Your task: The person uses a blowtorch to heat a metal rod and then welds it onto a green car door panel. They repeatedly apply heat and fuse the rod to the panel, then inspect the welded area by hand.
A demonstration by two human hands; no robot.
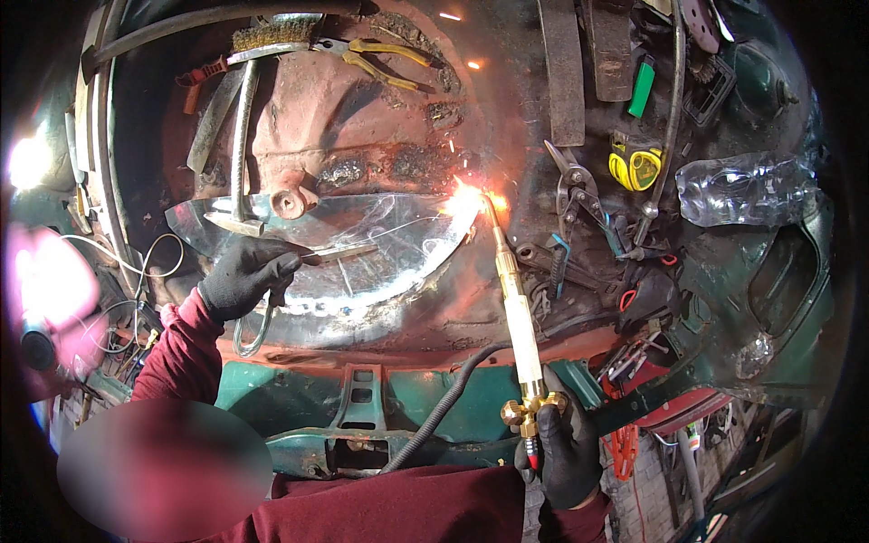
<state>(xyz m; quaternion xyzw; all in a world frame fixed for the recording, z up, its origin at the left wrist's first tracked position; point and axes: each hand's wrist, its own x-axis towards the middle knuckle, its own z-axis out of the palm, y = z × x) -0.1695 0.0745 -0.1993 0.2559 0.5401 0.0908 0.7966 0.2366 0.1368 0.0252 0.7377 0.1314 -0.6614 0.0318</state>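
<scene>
My left hand [249,279], in a dark glove, is closed on a thin welding wire [412,223], which runs right toward the flame. A loop of the wire hangs below the fist. A narrow flat metal strip [348,252] shows at its fingertips; whether they grip it I cannot tell. My gloved right hand [570,452] is wrapped round the valve end of a brass gas torch [518,317]. Its tip points away from me at the right edge of a shiny sheet-metal patch [362,285], where a bright flame [468,199] glows and sparks fly.
A hammer [243,149], wire brush [276,34] and yellow-handled pliers [389,61] lie beyond the patch. To the right are tin snips [577,195], a green lighter [642,88] and a plastic bottle [747,188]. A corrugated hose [444,407] crosses the green metal edge near me.
</scene>
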